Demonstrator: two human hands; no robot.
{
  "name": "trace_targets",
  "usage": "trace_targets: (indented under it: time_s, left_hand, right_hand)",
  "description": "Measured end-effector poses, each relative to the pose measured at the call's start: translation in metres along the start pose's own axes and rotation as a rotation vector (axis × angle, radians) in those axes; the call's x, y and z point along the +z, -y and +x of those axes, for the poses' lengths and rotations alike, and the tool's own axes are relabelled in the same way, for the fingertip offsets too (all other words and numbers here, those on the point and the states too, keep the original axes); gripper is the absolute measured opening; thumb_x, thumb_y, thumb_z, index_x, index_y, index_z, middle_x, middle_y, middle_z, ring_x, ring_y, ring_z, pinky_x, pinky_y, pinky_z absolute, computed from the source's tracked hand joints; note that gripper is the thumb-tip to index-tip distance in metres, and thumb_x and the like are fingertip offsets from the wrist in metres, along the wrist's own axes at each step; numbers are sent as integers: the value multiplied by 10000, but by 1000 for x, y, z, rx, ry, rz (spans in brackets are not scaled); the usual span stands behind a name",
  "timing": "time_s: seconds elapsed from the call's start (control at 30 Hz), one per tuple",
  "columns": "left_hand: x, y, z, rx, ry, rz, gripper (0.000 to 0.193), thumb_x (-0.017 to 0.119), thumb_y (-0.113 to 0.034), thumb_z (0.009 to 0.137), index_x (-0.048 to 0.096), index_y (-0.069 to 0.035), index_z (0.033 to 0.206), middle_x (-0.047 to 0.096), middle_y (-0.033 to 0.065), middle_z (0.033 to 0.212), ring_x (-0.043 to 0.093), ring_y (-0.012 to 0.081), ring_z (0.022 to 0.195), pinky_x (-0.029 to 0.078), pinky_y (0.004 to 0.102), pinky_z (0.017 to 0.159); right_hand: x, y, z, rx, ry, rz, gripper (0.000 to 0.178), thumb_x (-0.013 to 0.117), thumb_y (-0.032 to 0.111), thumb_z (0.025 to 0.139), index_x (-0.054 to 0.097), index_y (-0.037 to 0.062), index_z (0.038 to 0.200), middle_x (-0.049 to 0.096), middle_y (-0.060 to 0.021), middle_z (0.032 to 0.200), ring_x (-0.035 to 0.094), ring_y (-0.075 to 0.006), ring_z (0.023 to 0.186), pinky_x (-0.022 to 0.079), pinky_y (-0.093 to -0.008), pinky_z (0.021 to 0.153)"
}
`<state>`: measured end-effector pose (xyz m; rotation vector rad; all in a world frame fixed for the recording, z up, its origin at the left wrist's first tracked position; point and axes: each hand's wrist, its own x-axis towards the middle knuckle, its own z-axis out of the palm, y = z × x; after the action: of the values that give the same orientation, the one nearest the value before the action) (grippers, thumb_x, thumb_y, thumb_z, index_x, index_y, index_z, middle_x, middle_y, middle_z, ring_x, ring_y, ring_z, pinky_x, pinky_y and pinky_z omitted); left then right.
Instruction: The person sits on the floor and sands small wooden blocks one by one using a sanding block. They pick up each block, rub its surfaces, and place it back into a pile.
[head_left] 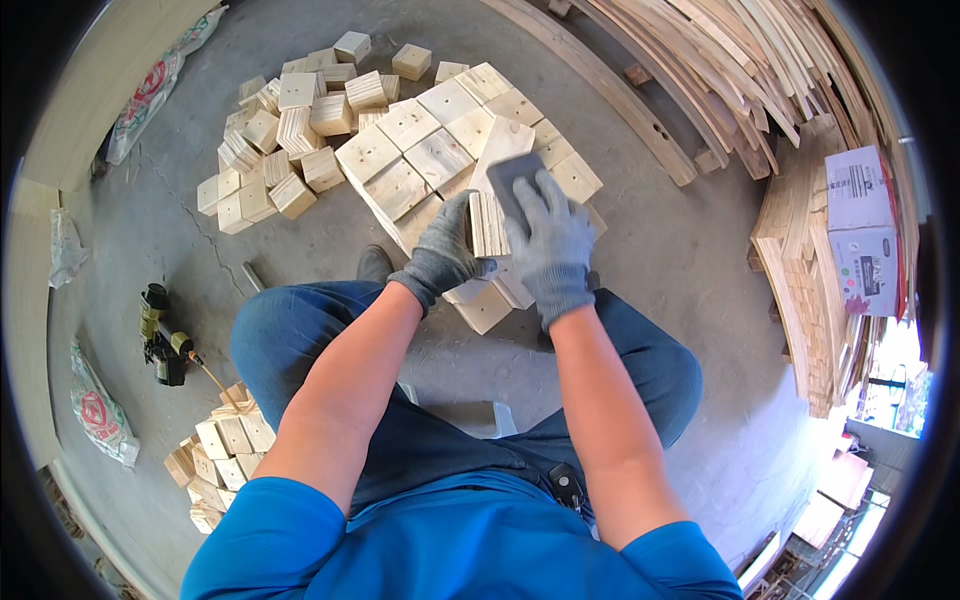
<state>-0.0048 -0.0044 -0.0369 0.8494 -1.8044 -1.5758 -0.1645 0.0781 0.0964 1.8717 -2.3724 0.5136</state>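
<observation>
Both my hands wear grey knit gloves. My left hand (440,252) is wrapped round the left side of a wooden block (489,226), whose striped, layered side faces me. In my right hand (553,238) is a dark grey rectangular pad (514,178), which looks like a sanding block. It lies tilted against the upper right of the wooden block, and my fingers press over its right side. Just beyond my hands, pale wooden blocks (437,158) stand packed together in rows with their flat faces up. The pad's underside is hidden.
A loose heap of wooden blocks (297,135) lies at the far left. Another pile (222,450) sits by my left knee, near a black and olive nail gun (163,338) with a hose. Long boards (690,80) and a printed carton (862,230) are at the right.
</observation>
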Motion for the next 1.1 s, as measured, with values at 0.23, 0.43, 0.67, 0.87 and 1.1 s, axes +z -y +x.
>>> trace_targets:
  time_s: [0.23, 0.43, 0.67, 0.87, 1.1]
  left_hand:
    - [0, -17, 0, -25, -30, 53, 1168, 1048, -198, 610, 407, -67, 1578, 574, 116, 1454, 571, 259, 1348, 456, 379, 1193]
    - [-3, -18, -2, -52, -59, 227, 1092, 1003, -274, 628, 455, -150, 1564, 579, 190, 1458, 593, 391, 1373, 498, 431, 1177]
    - [0, -15, -3, -22, -73, 163, 1060, 982, -256, 646, 458, -146, 1561, 578, 196, 1462, 592, 397, 1370, 497, 432, 1172]
    - [4, -16, 2, -32, -50, 228, 1154, 1034, -204, 658, 389, -33, 1599, 559, 132, 1497, 563, 252, 1373, 435, 359, 1209]
    - [4, 10, 0, 28, -93, 131, 1105, 996, -251, 630, 444, -119, 1578, 571, 200, 1475, 579, 405, 1377, 481, 423, 1181]
  right_hand:
    - [-1, 1, 22, 23, 35, -9, 548, 785, 340, 922, 686, 218, 1447, 594, -93, 1566, 632, -416, 1204, 515, -558, 1000]
    - [-23, 11, -81, -38, 59, -5, 594, 815, 293, 904, 676, 184, 1471, 560, -139, 1593, 560, -454, 1324, 459, -604, 1102]
    - [-13, 10, -75, -82, 13, 4, 591, 810, 295, 903, 670, 203, 1470, 549, -117, 1598, 566, -438, 1306, 462, -597, 1078]
    - [12, 0, 33, 5, 33, -32, 603, 784, 344, 925, 624, 240, 1497, 536, -82, 1602, 618, -399, 1254, 496, -586, 1017]
    - [7, 8, -1, -96, 18, 15, 610, 789, 319, 919, 633, 192, 1495, 536, -107, 1598, 596, -421, 1279, 482, -576, 1055]
